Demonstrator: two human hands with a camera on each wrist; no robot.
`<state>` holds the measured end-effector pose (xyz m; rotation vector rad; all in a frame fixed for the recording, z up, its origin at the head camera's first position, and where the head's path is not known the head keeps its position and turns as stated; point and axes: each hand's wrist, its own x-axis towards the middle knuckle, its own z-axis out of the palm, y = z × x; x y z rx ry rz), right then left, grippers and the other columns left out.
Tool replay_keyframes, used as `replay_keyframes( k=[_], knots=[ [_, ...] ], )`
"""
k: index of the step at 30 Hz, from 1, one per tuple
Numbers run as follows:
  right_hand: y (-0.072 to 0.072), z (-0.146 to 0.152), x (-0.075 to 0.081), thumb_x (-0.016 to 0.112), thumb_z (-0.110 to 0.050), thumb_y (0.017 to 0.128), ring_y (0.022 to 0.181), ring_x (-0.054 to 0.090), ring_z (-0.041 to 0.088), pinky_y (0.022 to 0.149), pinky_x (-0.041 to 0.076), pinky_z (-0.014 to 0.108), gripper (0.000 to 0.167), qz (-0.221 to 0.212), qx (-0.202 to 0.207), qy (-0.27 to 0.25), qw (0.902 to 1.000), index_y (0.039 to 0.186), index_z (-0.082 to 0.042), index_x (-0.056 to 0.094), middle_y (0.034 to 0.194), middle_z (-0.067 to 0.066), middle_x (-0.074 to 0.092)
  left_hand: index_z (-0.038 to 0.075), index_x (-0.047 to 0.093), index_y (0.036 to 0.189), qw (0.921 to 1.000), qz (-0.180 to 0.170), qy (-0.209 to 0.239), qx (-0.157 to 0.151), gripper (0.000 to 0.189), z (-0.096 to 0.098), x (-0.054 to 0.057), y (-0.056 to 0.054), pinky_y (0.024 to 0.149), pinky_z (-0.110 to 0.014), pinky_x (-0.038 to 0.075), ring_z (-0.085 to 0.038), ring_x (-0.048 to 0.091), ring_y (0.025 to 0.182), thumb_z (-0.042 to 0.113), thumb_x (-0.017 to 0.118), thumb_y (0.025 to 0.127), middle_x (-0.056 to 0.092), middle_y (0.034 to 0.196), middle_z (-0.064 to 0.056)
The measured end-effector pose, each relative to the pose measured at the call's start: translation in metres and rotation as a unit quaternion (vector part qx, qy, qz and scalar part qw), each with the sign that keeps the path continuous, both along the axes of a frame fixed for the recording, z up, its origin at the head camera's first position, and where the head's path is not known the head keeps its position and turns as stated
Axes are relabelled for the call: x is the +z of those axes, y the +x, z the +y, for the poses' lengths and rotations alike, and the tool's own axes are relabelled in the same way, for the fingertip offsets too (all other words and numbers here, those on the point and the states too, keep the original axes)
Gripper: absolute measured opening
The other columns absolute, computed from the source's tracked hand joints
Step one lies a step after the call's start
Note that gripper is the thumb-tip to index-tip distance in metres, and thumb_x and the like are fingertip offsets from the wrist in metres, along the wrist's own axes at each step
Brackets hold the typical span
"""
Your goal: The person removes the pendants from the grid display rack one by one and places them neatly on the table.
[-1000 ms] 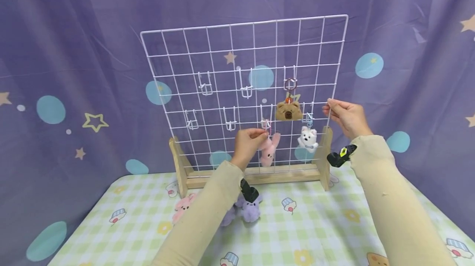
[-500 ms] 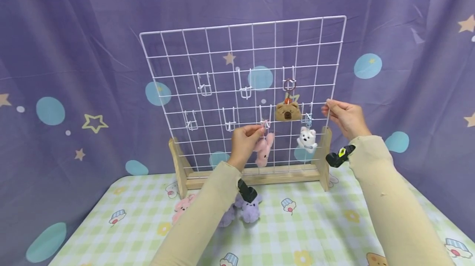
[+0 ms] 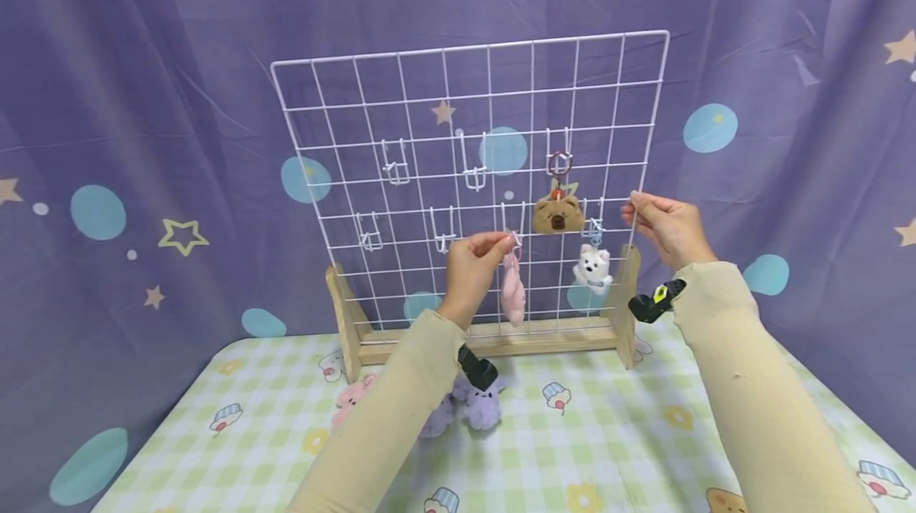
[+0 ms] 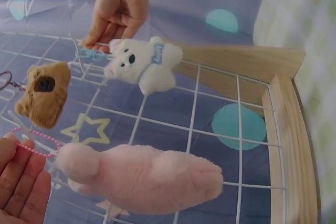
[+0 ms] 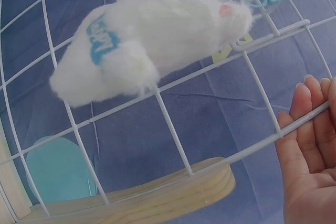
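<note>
Here, left fingers [image 3: 495,247] pinch one pink bead loop [image 4: 38,152], right fingers [image 3: 650,206] grip one wire grid [image 3: 533,90].

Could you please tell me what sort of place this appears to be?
Probably a small staged display corner, perhaps for trinkets: a white wire grid rack bearing plush keychains stands on a table with a green-checked tablecloth, before a purple star-patterned curtain.

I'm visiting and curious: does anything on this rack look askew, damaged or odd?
Mildly, the pink plush: below the left hand, it hangs with its face out of sight, while the white plush and brown plush face forward. No damage shows.
</note>
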<state>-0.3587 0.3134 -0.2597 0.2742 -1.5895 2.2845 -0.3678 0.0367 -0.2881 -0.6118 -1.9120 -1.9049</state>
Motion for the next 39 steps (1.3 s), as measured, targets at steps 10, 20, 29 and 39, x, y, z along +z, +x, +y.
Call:
replay_keyframes(
  k=[10,20,29,39],
  knots=[
    [-0.001,0.000,0.000,0.060,-0.007,0.091,0.069,0.068,0.008,0.071,0.054,0.017,0.021,0.004,0.006,-0.007,0.9999,0.079,-0.015,0.075,0.072,0.000,0.071,-0.006,0.070,0.094,0.9998,0.007,0.019,-0.005,0.015,-0.001,0.010,0.013,0.069,-0.020,0.053,-0.004,0.063,0.071,0.007,0.069,0.085,0.071,0.088,-0.016],
    [-0.001,0.001,0.000,0.059,-0.005,0.092,0.068,0.068,0.009,0.071,0.054,0.017,0.022,0.008,0.023,-0.017,0.9996,0.078,-0.014,0.075,0.072,0.002,0.070,-0.005,0.070,0.095,0.9991,-0.001,0.018,-0.039,0.018,-0.003,0.012,0.031,0.075,-0.029,0.056,-0.010,0.067,0.080,0.011,0.069,0.086,0.071,0.094,-0.016],
    [0.000,0.001,0.001,0.059,-0.006,0.091,0.068,0.067,0.008,0.071,0.054,0.016,0.022,0.003,0.022,-0.014,0.9997,0.078,-0.015,0.075,0.072,0.001,0.071,-0.007,0.067,0.098,0.9956,-0.009,0.030,-0.088,0.017,-0.004,0.004,0.048,0.077,-0.028,0.055,-0.011,0.068,0.082,0.007,0.065,0.088,0.071,0.094,-0.017],
    [0.001,0.001,0.001,0.060,-0.009,0.091,0.070,0.067,0.008,0.071,0.053,0.016,0.019,0.001,0.012,0.000,0.9999,0.080,-0.015,0.074,0.073,0.000,0.071,-0.007,0.068,0.097,0.9924,-0.055,0.016,-0.108,0.017,-0.007,-0.019,0.065,0.077,-0.027,0.055,-0.010,0.067,0.082,0.008,0.065,0.088,0.071,0.093,-0.016]
  ],
)
